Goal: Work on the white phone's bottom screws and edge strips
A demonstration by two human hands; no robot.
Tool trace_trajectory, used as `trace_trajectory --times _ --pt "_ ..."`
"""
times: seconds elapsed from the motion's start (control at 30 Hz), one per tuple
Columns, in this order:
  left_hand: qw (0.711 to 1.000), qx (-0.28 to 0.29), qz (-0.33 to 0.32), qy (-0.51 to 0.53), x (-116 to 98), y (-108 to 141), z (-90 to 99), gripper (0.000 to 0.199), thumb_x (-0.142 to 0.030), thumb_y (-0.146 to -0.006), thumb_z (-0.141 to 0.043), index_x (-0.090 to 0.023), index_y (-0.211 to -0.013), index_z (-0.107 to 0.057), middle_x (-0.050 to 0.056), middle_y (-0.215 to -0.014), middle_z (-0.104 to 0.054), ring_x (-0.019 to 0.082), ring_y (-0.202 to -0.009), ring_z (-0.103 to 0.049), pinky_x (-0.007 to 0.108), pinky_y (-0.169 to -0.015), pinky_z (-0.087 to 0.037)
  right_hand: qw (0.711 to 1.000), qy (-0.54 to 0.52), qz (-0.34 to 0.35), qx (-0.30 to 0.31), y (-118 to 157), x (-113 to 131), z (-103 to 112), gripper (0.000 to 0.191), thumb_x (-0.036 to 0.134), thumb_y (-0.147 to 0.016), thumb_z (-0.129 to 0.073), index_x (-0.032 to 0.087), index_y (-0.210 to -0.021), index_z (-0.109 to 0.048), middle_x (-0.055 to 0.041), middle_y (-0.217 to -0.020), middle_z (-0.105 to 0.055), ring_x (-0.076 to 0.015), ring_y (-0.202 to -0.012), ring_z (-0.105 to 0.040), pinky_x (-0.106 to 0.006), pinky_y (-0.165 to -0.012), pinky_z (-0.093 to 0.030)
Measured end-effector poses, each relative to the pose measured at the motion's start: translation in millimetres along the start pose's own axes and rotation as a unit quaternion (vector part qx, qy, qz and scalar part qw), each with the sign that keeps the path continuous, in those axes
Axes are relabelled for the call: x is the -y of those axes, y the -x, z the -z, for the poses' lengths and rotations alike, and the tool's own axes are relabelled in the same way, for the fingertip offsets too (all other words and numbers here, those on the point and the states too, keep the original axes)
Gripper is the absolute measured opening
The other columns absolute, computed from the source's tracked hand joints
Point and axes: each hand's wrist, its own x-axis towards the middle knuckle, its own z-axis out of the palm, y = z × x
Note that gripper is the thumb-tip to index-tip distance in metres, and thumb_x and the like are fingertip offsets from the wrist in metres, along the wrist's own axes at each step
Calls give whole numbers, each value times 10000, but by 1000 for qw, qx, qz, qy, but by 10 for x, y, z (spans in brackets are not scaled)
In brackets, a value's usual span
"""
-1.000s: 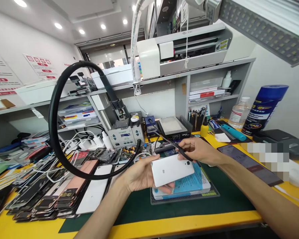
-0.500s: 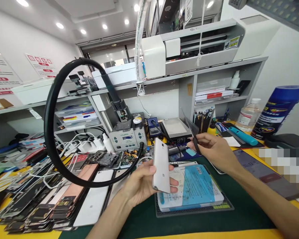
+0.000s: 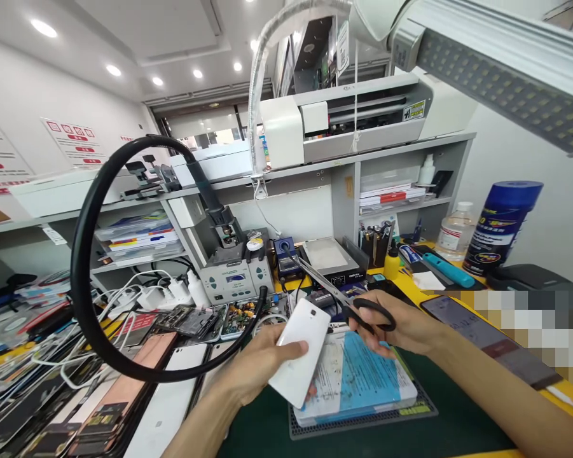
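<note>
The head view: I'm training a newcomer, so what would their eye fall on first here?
Probably the thick black hose, looping large across the left half. Then the white phone in the left hand and the black-handled scissors in the right hand, near the centre. The tall blue-capped can stands out at the right.

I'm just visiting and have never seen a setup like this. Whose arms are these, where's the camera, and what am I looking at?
There is no machine arm here: these are a person's own bare hands, seen from a camera worn on their head, looking forward and down. The left hand holds a white phone, back side up, thumb across it. The right hand holds black-handled scissors. Below them, a blue-and-white box lies over a dark green mat. To the left are phone parts and a big loop of black hose.
</note>
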Motion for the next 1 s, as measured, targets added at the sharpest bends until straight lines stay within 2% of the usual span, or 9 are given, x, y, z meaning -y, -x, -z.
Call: trace_trajectory --times 0.1,0.27,0.37,0.5,0.63,0.7,0.77,0.83,1.0 --pt "995 -14 -18 -93 -32 -118 -63 275 -326 -753 -777 -111 -891 -675 88 -804 -705 177 -634 -644 263 -540 -485 996 -72 -9 45 -13 -96 21 461 570 -818 -676 109 -827 -660 7 -501 -609 -88 -327 -492 -177 -301 -382" --pt "977 -11 -44 -209 -48 -216 -156 277 -348 -714 -783 -152 -879 -677 33 -785 -700 171 -642 -630 244 -524 -442 979 -168 -37 107 -20 -188 57 452 571 -817 -664 120 -802 -652 39 -448 -558 -83 -293 -450 -165 -271 -379" --pt "961 -14 -48 -270 -45 -219 -185 292 -380 -737 -744 -170 -925 -666 7 -720 -681 168 -560 -602 250 -472 -398 967 -208 -54 137 -5 -215 87 454 580 -814 -657 126 -811 -651 53 -435 -527 -73 -292 -404 -155 -267 -383" --pt "924 -57 -82 -369 -51 -174 -184 291 -438 -744 -720 -192 -894 -681 -3 -682 -649 179 -557 -560 280 -494 -341 958 -228 -53 166 8 -268 121 458 583 -836 -620 127 -808 -649 47 -427 -518 -75 -282 -392 -154 -266 -391" --pt "875 -119 -149 -446 -19 -101 -196 247 -440 -756 -698 -205 -832 -696 40 -800 -615 228 -703 -536 338 -617 -309 961 -215 -26 173 7 -265 97 457 566 -851 -618 113 -809 -665 16 -445 -570 -87 -270 -440 -172 -276 -418" --pt "861 -138 -176 -457 18 -77 -209 255 -432 -756 -696 -206 -872 -712 63 -875 -587 264 -789 -528 365 -670 -298 966 -196 -6 168 7 -229 66 436 533 -847 -649 99 -833 -681 -8 -472 -612 -92 -279 -477 -179 -298 -441" --pt "861 -146 -196 -446 47 -70 -218 273 -417 -740 -716 -212 -920 -725 67 -896 -568 283 -837 -519 378 -696 -294 971 -172 9 166 9 -184 33 418 503 -842 -679 85 -846 -691 -28 -501 -642 -91 -288 -496 -181 -312 -452" --pt "873 -153 -213 -412 42 -72 -214 283 -388 -740 -725 -222 -970 -729 61 -909 -567 268 -836 -514 377 -706 -307 975 -147 15 165 16 -141 7 399 470 -845 -697 71 -853 -694 -40 -525 -656 -83 -304 -506 -171 -326 -449" --pt "927 -182 -250 -215 -136 -29 -135 254 -392 -867 -609 -185 -996 -679 47 -885 -603 138 -635 -443 308 -589 -365 985 -82 -1 149 55 -65 -50 357 423 -809 -756 83 -873 -665 -50 -586 -680 -69 -371 -530 -152 -383 -440"
